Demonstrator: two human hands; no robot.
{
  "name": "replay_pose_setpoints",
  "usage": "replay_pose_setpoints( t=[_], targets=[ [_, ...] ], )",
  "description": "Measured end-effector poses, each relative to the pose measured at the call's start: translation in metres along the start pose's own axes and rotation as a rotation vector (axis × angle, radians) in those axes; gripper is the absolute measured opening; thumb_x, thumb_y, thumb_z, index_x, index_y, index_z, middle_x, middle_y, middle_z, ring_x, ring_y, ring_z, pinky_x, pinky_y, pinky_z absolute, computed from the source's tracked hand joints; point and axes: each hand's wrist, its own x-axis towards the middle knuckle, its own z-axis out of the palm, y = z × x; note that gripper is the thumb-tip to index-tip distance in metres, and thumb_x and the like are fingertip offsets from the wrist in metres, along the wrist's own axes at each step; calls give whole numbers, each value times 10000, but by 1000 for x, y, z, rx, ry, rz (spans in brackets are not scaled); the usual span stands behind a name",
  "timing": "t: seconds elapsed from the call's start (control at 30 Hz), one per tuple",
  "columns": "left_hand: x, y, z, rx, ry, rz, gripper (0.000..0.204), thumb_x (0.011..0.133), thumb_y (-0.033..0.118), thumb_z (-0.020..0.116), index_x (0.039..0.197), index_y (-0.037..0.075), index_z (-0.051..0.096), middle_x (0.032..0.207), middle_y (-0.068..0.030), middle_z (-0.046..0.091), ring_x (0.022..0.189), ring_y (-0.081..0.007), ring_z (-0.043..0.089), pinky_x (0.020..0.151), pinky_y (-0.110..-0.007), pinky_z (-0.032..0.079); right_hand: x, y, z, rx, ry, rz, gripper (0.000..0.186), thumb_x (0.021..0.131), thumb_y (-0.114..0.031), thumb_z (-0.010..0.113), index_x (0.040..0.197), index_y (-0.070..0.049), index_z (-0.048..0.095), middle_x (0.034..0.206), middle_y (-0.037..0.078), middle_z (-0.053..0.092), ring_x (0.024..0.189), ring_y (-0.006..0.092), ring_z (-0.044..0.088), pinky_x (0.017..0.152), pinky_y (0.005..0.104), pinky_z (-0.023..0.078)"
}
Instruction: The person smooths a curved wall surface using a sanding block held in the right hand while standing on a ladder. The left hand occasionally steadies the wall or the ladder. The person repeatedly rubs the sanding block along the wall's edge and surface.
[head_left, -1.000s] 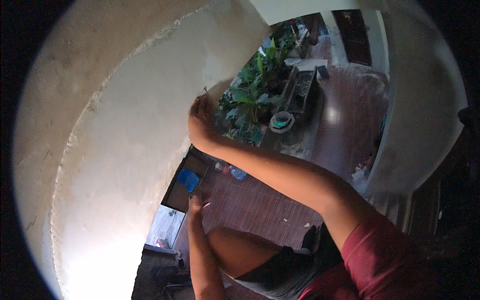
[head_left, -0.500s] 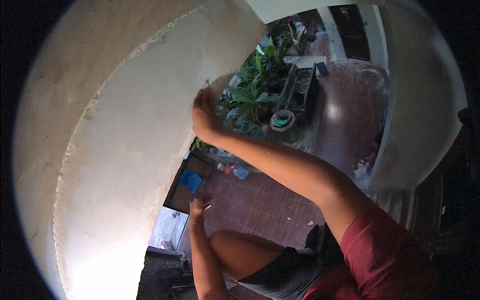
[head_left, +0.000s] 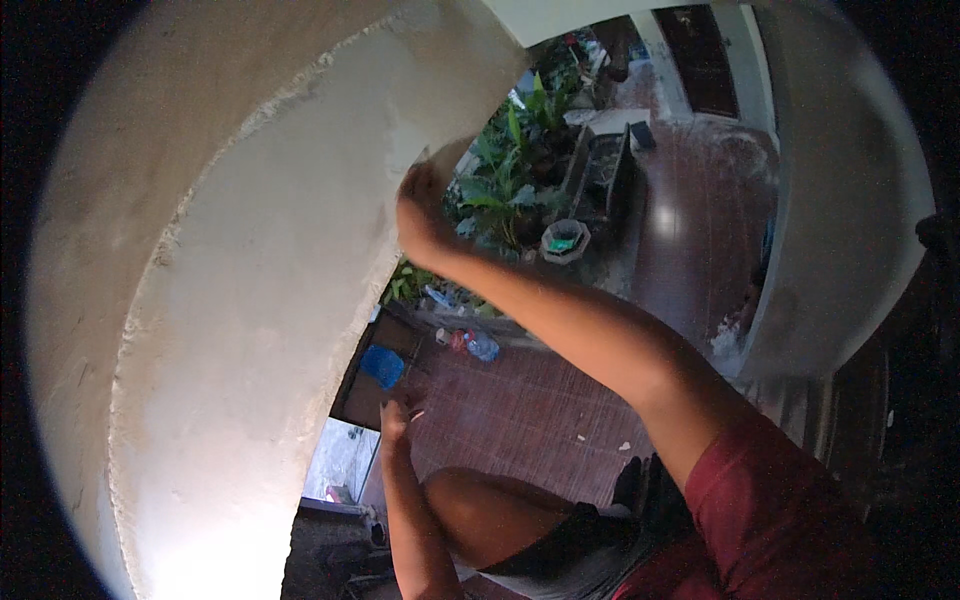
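Note:
A pale plastered wall [head_left: 250,280] with a rough, ragged border fills the left of the view. My right hand [head_left: 422,212] is against the upper part of its right edge, fingers bent toward the plaster. Whatever those fingers grip is hidden behind the hand, which casts a shadow on the wall. Lower down, my left hand [head_left: 396,418] is held away from the wall, above my bent knee. Its fingers are curled and dim, with a small pale bit showing beside them; I cannot make out what it is.
Below lies a dark red tiled floor [head_left: 500,410] with small pale crumbs. A blue plastic bag [head_left: 382,366] and a clear bottle [head_left: 483,345] are near the wall's foot. Green plants [head_left: 500,190], a long trough [head_left: 600,180] and an octagonal pot [head_left: 565,241] stand beyond my right arm.
My right hand has shifted slightly right and down along the wall's edge, its fingers still bent. My left hand stays in nearly the same place. The view has shifted a little.

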Motion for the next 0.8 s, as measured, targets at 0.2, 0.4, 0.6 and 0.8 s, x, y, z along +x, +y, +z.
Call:
replay_pose_setpoints(
  t=[0.2,0.4,0.6,0.8],
  targets=[
    [8,-1,1,2,29,-50,556,840,431,484,1220,34,396,1108,-129,547,895,-272,587,738,-409,491,14,27,-12,14,-222,32,590,698,100,389,1213,249,142,1243,489,114,1214,573,141,1040,535,137],
    [6,2,9,-8,44,-3,486,861,411,453,1177,42,429,1072,-119,567,938,-266,589,728,-388,482,25,36,-20,-120,-255,49,606,716,81,420,1215,258,126,1236,503,88,1207,584,132,1038,543,138],
    [8,2,9,53,-1,-3,526,839,460,470,1144,31,468,1102,-130,560,988,-263,564,750,-374,477,14,31,-10,-120,-120,-68,612,682,100,404,1204,269,132,1219,504,123,1188,602,151,1029,545,167],
    [7,7,12,117,-115,90,637,795,546,494,1155,22,462,1138,-142,544,1022,-265,548,762,-379,475,30,46,-11,-222,-162,0,598,710,70,403,1230,242,162,1259,447,183,1215,533,200,1046,513,158]
  ],
)
